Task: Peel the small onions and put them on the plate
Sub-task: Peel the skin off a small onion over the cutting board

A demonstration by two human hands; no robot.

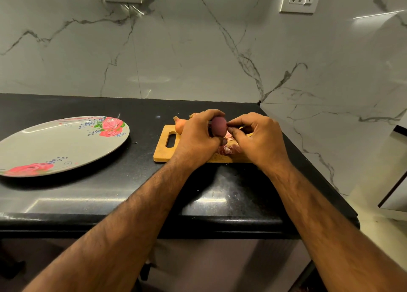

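Note:
My left hand (pixel 198 135) grips a small purple onion (pixel 218 126) above the wooden cutting board (pixel 164 150). My right hand (pixel 255 135) pinches at the onion's right side with thumb and fingertips. An unpeeled orange-brown onion (pixel 180 124) lies at the board's far left corner, partly hidden behind my left hand. Pinkish peel scraps (pixel 226 149) lie on the board under my hands. The grey oval plate (pixel 66 146) with red roses sits on the counter to the left, with nothing on it.
The black counter (pixel 110 192) ends at a corner just right of the board, and its front edge runs below my forearms. A marble wall (pixel 198 49) with two sockets stands behind.

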